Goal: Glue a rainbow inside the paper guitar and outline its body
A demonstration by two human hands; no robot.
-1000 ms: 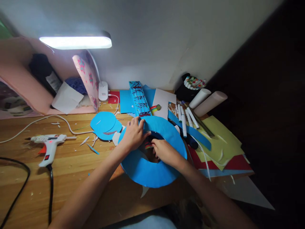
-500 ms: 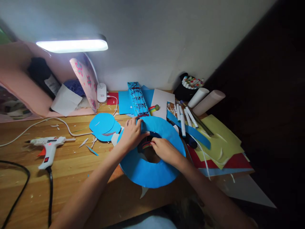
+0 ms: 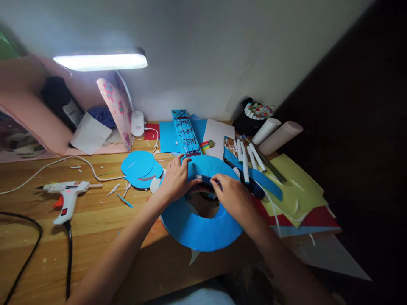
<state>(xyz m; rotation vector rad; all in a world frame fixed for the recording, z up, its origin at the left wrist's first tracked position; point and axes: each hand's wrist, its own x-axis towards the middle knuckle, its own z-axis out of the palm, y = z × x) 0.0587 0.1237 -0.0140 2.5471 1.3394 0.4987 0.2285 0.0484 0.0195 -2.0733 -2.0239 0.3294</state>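
Note:
A blue ring-shaped piece (image 3: 203,233) with a round hole lies at the near middle of the table. My left hand (image 3: 177,180) grips its upper left part, fingers on top and thumb at the hole's edge. At the upper right of the hole, my right hand (image 3: 230,195) has its fingertips pinched together at the inner edge; what is between them is too small to make out. Inside the hole show some dark and reddish curved strips, partly in shadow. A blue patterned strip (image 3: 186,133) stands just behind the ring.
On the left are a white glue gun (image 3: 68,199), its black cord and blue paper circles (image 3: 138,167). Markers (image 3: 244,163), paper rolls (image 3: 278,137) and yellow sheets (image 3: 292,182) lie right. A lit lamp (image 3: 101,61) hangs above a pink box (image 3: 68,144).
My right hand has moved up and slightly right, from inside the hole to its upper right edge. My left hand keeps its place on the ring.

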